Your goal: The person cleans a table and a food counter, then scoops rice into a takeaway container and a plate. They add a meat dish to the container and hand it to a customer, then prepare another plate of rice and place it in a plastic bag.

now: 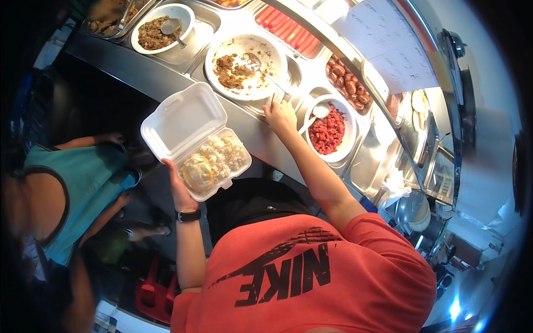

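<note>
My left hand (183,189), with a black watch at the wrist, holds an open white foam takeout container (183,120) from its near left side. In its base lie white rice (225,154) and a fried egg (199,172). My right hand (282,117) reaches over the front of the steel counter, just below a large white bowl (272,54). That bowl holds a little brown minced food (229,70) and a metal spoon (272,79). The fingers are partly curled; whether they grip something thin cannot be made out. To their right, a white bowl of reddish chopped meat (327,133) contains another spoon (320,111).
Another bowl of brown food (156,35) stands at upper left. Red sausages (287,31) and dark glossy sausages (349,81) fill trays behind. A curved glass guard frame (358,62) arches over the counter. A person in a teal top (79,195) stands at left, near a red plastic chair (154,291).
</note>
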A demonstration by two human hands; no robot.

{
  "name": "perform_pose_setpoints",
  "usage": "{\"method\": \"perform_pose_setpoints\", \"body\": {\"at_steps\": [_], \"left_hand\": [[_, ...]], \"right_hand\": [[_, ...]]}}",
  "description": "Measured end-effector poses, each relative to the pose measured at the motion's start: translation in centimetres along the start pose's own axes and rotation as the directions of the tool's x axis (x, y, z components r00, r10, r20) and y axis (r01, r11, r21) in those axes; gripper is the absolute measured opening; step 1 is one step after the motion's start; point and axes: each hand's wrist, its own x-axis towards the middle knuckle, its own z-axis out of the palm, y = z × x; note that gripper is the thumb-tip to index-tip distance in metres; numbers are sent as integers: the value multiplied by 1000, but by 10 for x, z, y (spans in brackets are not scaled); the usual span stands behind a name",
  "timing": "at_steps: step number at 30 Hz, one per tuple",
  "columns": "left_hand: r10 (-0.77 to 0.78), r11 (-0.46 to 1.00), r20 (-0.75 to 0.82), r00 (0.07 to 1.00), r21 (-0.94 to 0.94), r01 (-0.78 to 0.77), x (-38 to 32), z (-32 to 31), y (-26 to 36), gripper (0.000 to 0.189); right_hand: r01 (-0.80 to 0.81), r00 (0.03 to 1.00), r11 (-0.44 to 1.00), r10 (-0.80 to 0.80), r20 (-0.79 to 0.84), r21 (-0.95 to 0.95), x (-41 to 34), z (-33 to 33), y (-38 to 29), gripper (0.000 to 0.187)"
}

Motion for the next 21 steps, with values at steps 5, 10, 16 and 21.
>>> {"method": "perform_pose_setpoints", "body": {"at_steps": [5, 10, 16, 21], "left_hand": [[-6, 999, -26, 1000, -44, 5, -23, 5, -27, 77], [28, 996, 1, 1000, -90, -28, -46, 22, -71, 74], [50, 991, -30, 998, -119, -53, -79, 68, -122, 71], [54, 990, -45, 998, -128, -59, -104, 95, -153, 74]], "right_hand": [[-240, 934, 894, 106, 342, 379, -46, -71, 39, 22], [-354, 898, 677, 51, 438, 646, -68, -131, 83, 32], [-307, 949, 150, 125, 290, 940, -81, -164, 187, 29], [-362, 932, 193, 61, 357, 912, -111, -190, 292, 79]]}}
